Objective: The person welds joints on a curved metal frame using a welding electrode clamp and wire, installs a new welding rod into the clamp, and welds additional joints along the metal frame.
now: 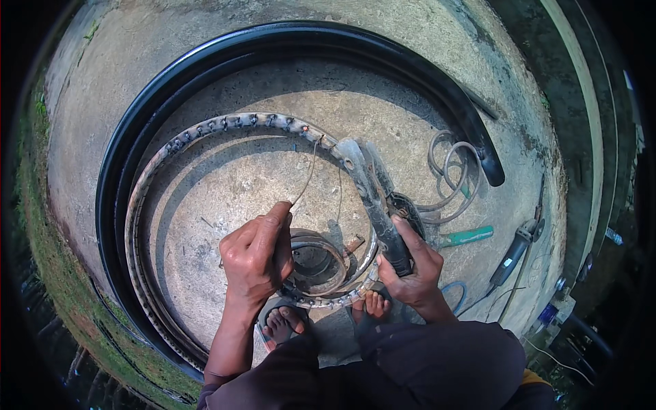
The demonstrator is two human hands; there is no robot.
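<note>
Knees (444,362) foremost; burn hazard ahead.
Your left hand (256,256) pinches a thin rod (311,169); your right hand (413,263) is clamped on a dark tool (395,246). On the studded hoop (234,121), near the rod's tip, an orange spot (305,128) suggests heat; if the rod slips, you risk burns. This hoop sits over concrete (205,198), within a larger curved black tube (301,33).

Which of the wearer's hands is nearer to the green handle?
The right. The right hand, gripping a dark bar, is just left of the green handle and slightly lower in the picture. The left hand, pinching a thin rod, is much farther left.
</note>
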